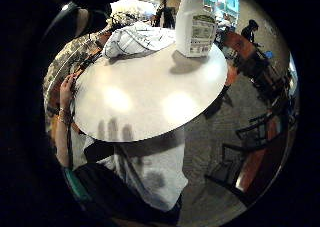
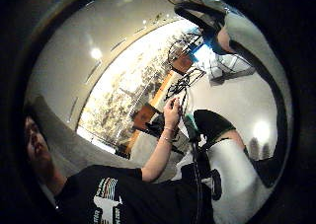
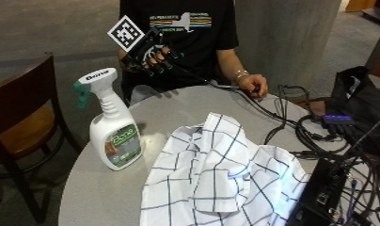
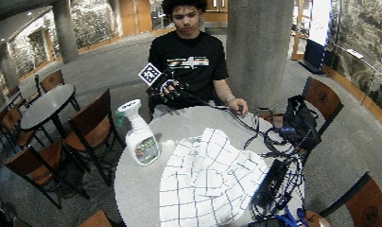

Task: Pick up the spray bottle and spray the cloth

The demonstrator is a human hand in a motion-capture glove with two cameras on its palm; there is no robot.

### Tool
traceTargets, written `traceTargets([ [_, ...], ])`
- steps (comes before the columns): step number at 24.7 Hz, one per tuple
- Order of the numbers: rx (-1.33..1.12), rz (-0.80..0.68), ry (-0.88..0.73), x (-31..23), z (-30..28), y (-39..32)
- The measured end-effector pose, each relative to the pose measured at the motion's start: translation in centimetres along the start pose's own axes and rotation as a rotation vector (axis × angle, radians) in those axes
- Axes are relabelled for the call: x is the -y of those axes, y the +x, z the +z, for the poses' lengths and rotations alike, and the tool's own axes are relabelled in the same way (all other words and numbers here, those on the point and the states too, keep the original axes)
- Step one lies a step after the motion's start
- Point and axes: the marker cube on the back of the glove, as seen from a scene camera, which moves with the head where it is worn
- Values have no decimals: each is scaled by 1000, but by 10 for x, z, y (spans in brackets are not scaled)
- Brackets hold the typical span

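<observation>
The black-gloved right hand (image 3: 151, 55) hangs above the table's near edge, fingers loosely curled, holding nothing. The white plastic spray bottle with the green trigger (image 3: 112, 123) stands upright just beside the white checked cloth (image 3: 221, 179) on the round grey table (image 3: 178, 106). Recommended: descend to the bottle's neck and wrap it below the trigger, nozzle facing the cloth.

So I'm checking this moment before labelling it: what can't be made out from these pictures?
- Spray bottle: the small label print is unreadable in the outside view, and its top is cut off by the edge in the little finger side palm view.
- Cloth: its near end runs off the bottom edge of the outside view.
- Gloved right hand: raised above the table; its palm faces away from both outside cameras.
</observation>
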Motion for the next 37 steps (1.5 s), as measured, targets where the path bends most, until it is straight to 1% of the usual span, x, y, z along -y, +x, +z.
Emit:
traceTargets([
  [3,-7,56,-25,0,-2,0],
  [8,-17,101,-38,1,-8,7],
  [12,-13,119,-5,15,-18,25],
  [15,-18,159,-31,23,-28,40],
  [18,-54,265,50,45,-30,52],
  [21,-68,321,118,67,-28,68],
  [29,-82,431,146,99,-27,104],
  [37,-136,515,186,122,-32,122],
])
